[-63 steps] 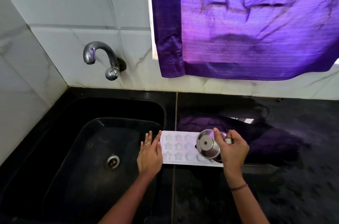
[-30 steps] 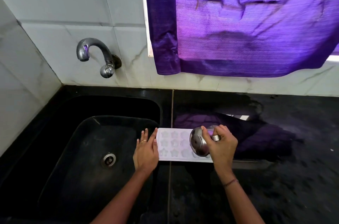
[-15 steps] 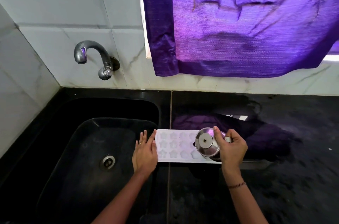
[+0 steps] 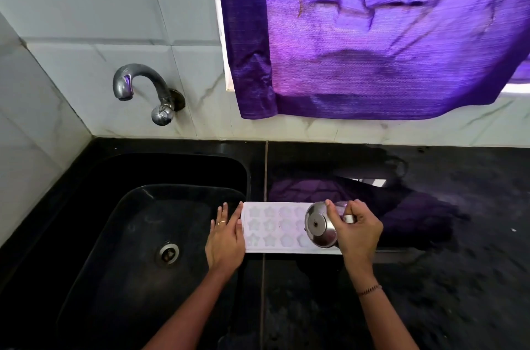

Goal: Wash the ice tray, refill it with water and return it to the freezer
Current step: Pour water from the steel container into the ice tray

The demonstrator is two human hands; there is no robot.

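Black stone ran across the whole scene: the sink (image 4: 94, 220) at the left, the counter (image 4: 430, 292) to its right. The white tray (image 4: 275, 227) lay flat on the counter with its left end at the sink's rim. I judged the step to be the refill, from a steel pot (image 4: 319, 227) tipped over the tray's right end.

To do it well I wanted a thin, slow pour, the lip walked along the rows so each star cell filled just short of its brim. The tray needed to sit level and pinned so nothing slopped toward the sink. Whether water was actually leaving the pot I could not tell; no stream showed, and the cells were too pale to read.

The left hand (image 4: 225, 240) was released, fingers straight and close together. It lay palm down beside the tray's left end, its thumb side touching that edge as if to steady it. The right hand (image 4: 358, 232) was grasping the pot, fingers curled round its far side and handle, holding it tilted with the base toward the camera.
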